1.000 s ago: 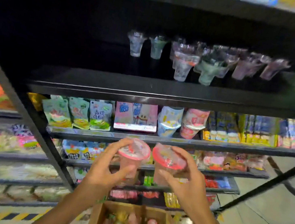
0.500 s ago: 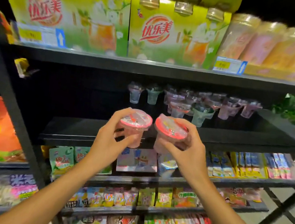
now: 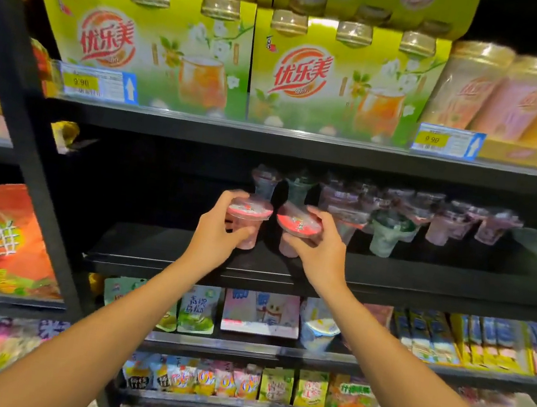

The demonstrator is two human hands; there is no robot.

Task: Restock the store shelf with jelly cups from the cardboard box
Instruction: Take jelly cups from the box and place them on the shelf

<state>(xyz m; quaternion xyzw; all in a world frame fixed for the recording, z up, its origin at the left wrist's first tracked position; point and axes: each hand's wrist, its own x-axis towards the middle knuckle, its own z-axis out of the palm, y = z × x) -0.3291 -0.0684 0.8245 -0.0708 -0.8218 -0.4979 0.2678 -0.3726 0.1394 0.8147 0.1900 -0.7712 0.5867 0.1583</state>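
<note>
The left hand [image 3: 218, 234] is gripping one pink-lidded jelly cup [image 3: 246, 221] and the right hand [image 3: 319, 248] is gripping its tilted twin [image 3: 298, 230], fingers curled round each, just above the dark shelf [image 3: 157, 246]. Both probably want setting down upright beside the rear cups [image 3: 392, 220] (the box is lying out of view), with the right one levelled first.

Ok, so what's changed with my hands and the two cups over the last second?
Both hands rose from above the cardboard box to the dark shelf. The left hand and right hand keep gripping the left pink cup and right pink cup; neither is released. The shelved cups stayed put.
</note>
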